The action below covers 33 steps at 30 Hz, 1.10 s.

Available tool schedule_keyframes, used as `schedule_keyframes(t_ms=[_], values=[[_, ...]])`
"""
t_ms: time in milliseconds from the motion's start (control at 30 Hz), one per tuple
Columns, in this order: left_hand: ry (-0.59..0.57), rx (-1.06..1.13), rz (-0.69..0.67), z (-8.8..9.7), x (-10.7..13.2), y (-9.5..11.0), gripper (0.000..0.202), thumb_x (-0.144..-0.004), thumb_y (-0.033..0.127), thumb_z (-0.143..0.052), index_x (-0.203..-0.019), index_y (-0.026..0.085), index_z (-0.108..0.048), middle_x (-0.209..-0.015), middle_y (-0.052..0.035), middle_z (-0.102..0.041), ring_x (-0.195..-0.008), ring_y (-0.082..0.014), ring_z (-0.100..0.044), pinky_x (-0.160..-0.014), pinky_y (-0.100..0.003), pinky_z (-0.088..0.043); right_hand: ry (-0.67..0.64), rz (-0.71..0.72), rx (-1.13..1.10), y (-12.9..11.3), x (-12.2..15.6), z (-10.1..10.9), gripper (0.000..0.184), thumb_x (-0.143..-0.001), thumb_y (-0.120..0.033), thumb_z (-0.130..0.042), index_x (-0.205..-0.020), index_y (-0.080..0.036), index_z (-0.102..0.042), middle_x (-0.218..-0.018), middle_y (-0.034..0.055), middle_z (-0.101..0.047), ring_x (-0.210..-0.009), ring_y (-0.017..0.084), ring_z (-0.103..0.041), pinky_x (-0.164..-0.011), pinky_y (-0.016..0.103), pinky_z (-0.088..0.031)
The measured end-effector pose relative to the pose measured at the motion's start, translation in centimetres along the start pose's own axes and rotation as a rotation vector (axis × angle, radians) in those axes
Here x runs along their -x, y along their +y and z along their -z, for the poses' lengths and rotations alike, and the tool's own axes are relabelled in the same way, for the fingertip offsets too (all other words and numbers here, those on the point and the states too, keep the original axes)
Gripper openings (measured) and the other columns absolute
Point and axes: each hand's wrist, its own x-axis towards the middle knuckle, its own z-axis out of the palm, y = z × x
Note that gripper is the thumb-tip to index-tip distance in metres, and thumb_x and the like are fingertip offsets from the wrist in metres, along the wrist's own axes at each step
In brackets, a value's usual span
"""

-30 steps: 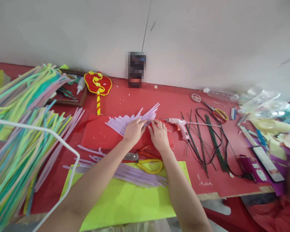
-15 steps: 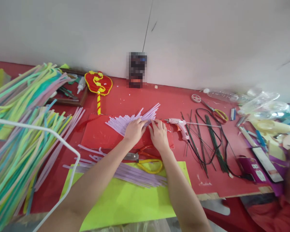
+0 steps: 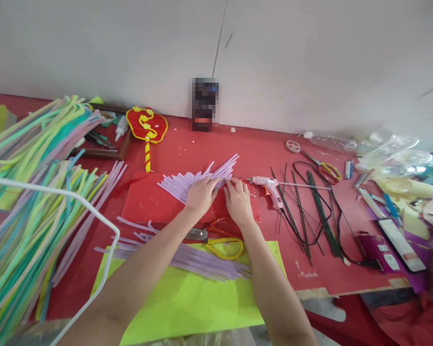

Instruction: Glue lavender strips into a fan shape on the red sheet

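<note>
Lilac pipe cleaners (image 3: 176, 183) lie side by side in a fan shape on a red board (image 3: 144, 199). My left hand (image 3: 201, 194) rests over the right part of the fan, its fingers closed on the pipe cleaners. Close beside it, my right hand (image 3: 238, 199) has its fingertips bent and pressed together at the fan's right end. The exact grip under the fingertips is partly hidden. Below my forearms lie scissors with yellow and red handles (image 3: 223, 247) and a row of loose lilac pipe cleaners (image 3: 202, 262) on a lime green sheet (image 3: 187, 307).
A pink glue gun (image 3: 269, 186) and dark green stems (image 3: 321, 221) lie to the right, with scissors (image 3: 326, 170) behind. Bundled coloured pipe cleaners (image 3: 39, 226) fill the left, crossed by a white bar (image 3: 75, 196). A red-yellow fan (image 3: 146, 126), phone (image 3: 402, 245) and plastic bottles (image 3: 332, 142) stand around.
My right hand's fingertips have shifted very slightly at the fan's right end. The left hand and the pipe cleaners stay in place.
</note>
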Motion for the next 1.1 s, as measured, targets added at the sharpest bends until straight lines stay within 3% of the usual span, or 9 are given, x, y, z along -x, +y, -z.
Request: schedule_keyframes(t_ms=[333,600,1100], values=[[-0.019,-0.047,-0.016,-0.01,0.06,0.00,0.031,-0.091,0.020,-0.048,-0.119,0.022,-0.061,-0.097,-0.0071,-0.063,-0.089,-0.0210,-0.063,-0.082,-0.036,-0.049,-0.010,-0.005,-0.009,0.06,0.03,0.02,0.045,-0.096,-0.026,-0.029,-0.134,-0.017,-0.051,-0.125,0.0147,-0.053,-0.109,0.028,-0.046,-0.090,0.045,-0.043],[-0.012,-0.052,0.002,-0.08,0.05,0.16,0.035,-0.090,0.018,-0.048,-0.124,0.021,-0.055,-0.106,-0.0075,-0.064,-0.097,-0.0218,-0.062,-0.087,-0.037,-0.049,-0.021,-0.005,-0.004,0.22,-0.03,0.00,0.044,-0.095,-0.024,-0.031,-0.134,-0.017,-0.050,-0.126,0.0145,-0.052,-0.110,0.028,-0.045,-0.090,0.044,-0.043],[-0.008,-0.115,-0.031,-0.33,0.06,0.08,0.030,-0.091,0.020,-0.046,-0.118,0.018,-0.059,-0.103,-0.0086,-0.063,-0.094,-0.0229,-0.062,-0.084,-0.037,-0.049,-0.025,-0.015,-0.020,0.20,-0.03,0.07,0.045,-0.095,-0.024,-0.029,-0.133,-0.016,-0.051,-0.127,0.0138,-0.052,-0.109,0.028,-0.045,-0.092,0.044,-0.042]])
